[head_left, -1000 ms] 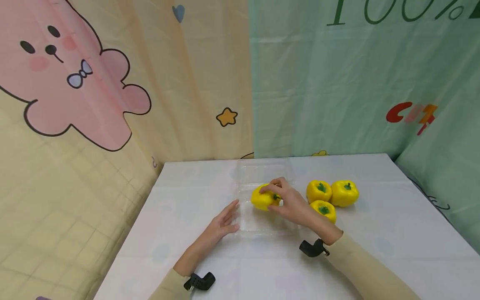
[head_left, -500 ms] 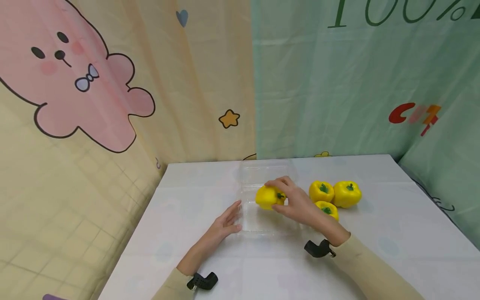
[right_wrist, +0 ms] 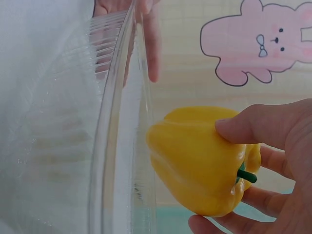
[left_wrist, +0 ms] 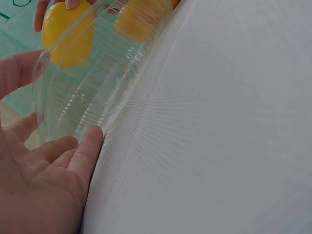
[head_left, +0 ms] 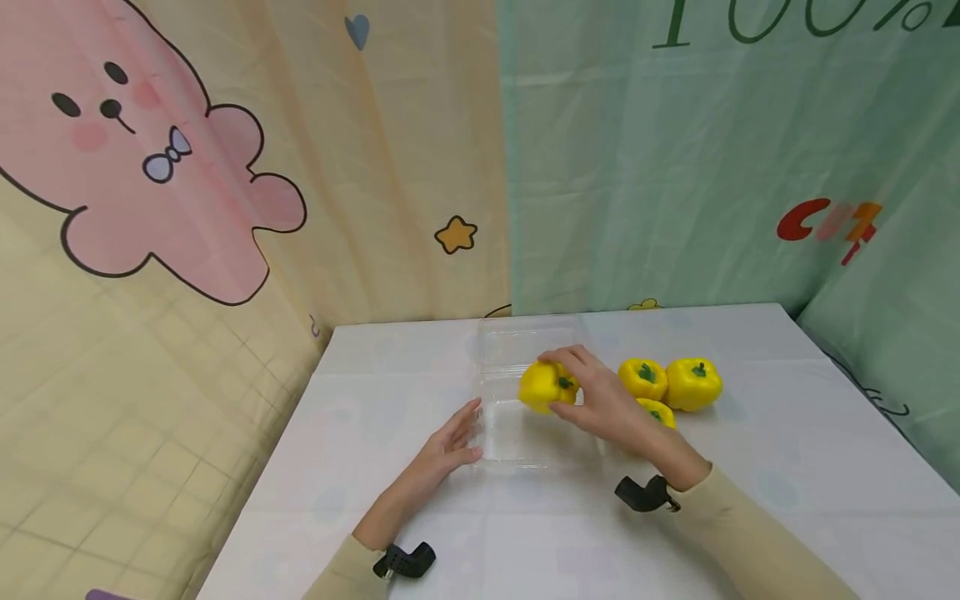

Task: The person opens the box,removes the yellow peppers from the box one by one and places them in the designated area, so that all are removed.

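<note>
A yellow bell pepper (head_left: 542,388) with a green stem is gripped by my right hand (head_left: 609,408), thumb on one side and fingers on the other. It is held above a clear plastic clamshell box (head_left: 517,442); in the right wrist view the pepper (right_wrist: 195,156) hangs just over the box rim (right_wrist: 100,161). My left hand (head_left: 444,448) lies at the box's left side with fingers extended. In the left wrist view its fingertips touch the clear box wall (left_wrist: 73,107). The box's lid (head_left: 531,345) lies folded back toward the far side.
Three more yellow bell peppers stand right of the box: one behind (head_left: 642,380), one farther right (head_left: 693,385), and one in front (head_left: 660,412), partly hidden by my right hand. All rest on a white-covered table (head_left: 360,417) with printed curtains behind.
My right hand has carried the pepper slightly right and up over the box. The left hand stays at the box's left side.
</note>
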Tool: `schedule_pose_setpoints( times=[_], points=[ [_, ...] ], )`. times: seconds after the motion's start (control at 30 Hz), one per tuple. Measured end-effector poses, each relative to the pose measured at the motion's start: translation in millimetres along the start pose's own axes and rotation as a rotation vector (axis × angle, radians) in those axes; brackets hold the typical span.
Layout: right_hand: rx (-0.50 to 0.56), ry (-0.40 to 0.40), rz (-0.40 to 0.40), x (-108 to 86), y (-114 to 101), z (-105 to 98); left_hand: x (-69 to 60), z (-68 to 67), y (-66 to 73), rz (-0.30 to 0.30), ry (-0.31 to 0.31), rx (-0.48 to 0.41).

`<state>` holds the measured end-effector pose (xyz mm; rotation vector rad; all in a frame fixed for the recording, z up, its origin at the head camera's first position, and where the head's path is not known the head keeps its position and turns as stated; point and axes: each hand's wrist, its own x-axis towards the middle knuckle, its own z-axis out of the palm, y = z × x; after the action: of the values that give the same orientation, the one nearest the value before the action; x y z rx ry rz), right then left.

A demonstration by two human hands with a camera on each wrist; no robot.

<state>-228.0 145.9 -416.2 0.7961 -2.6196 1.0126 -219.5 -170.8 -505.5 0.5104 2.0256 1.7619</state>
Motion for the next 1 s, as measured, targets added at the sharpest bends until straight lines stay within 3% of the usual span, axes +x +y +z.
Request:
schedule_pose_setpoints(
  times=[0.63, 1.0],
  points=[
    [-0.045, 0.046, 0.004, -15.0, -11, -21, -3.2, 1.5, -2.2, 0.017, 0.005, 0.008],
    [-0.075, 0.087, -0.021, -14.3, -15, -41, -0.9, 0.9, 2.3, 0.03, 0.005, 0.005]
  ],
)
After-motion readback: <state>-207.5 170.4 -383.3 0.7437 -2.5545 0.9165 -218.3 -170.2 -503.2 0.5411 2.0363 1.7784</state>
